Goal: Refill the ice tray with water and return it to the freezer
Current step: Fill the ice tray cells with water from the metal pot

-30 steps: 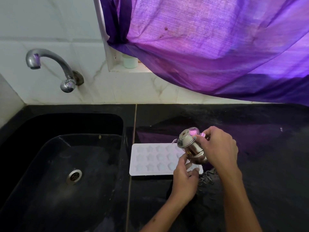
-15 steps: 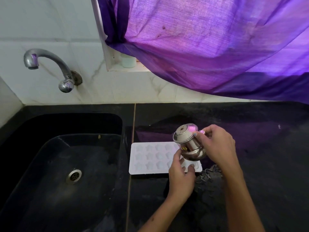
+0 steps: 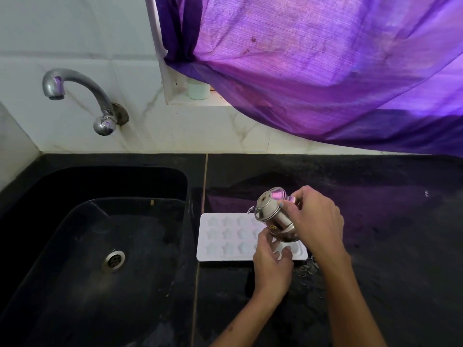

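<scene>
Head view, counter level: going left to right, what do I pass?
Sink drain → ice tray → left hand → right hand, which grips the steel pot tilted over the tray. The pot overlaps both hands, so it has no place in the order.

Probably a home kitchen; black sink (image 3: 100, 246), wall tap (image 3: 82, 96), curtain (image 3: 325, 71).

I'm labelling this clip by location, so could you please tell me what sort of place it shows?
Most likely a home kitchen: a black sink with a wall tap, and a white ice tray on the black counter.
</scene>
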A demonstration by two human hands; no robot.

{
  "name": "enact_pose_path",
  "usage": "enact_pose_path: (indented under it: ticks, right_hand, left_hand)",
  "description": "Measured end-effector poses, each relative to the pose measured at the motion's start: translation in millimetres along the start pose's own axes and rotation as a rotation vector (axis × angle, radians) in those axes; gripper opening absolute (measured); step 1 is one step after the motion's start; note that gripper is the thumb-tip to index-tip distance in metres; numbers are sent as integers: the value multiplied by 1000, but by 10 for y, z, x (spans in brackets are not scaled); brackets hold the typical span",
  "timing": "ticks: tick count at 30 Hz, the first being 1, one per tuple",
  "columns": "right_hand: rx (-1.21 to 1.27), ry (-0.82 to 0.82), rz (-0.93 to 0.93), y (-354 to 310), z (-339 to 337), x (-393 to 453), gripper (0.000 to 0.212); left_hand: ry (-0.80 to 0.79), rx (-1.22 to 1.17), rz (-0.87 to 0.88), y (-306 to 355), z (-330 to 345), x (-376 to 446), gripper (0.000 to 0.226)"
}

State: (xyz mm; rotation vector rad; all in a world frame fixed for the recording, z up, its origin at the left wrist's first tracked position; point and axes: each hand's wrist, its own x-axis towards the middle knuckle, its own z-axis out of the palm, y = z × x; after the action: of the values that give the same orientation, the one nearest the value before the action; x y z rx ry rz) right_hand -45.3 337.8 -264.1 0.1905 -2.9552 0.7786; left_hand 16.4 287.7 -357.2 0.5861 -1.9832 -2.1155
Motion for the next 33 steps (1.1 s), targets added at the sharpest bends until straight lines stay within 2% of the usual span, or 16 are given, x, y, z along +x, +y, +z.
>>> enact_pose_path:
  ticks: [16, 28, 33]
  right_hand:
    - [-5, 18, -1, -4, 59, 17, 22]
    - [217, 27, 18, 121, -1, 23, 21]
    - [230, 28, -2, 55, 27, 19, 21]
  left_hand:
    - [6, -5, -33, -13, -5, 35, 44]
    - [17, 45, 60, -3, -76, -10, 51]
    - [59, 42, 79, 13, -141, -18, 52]
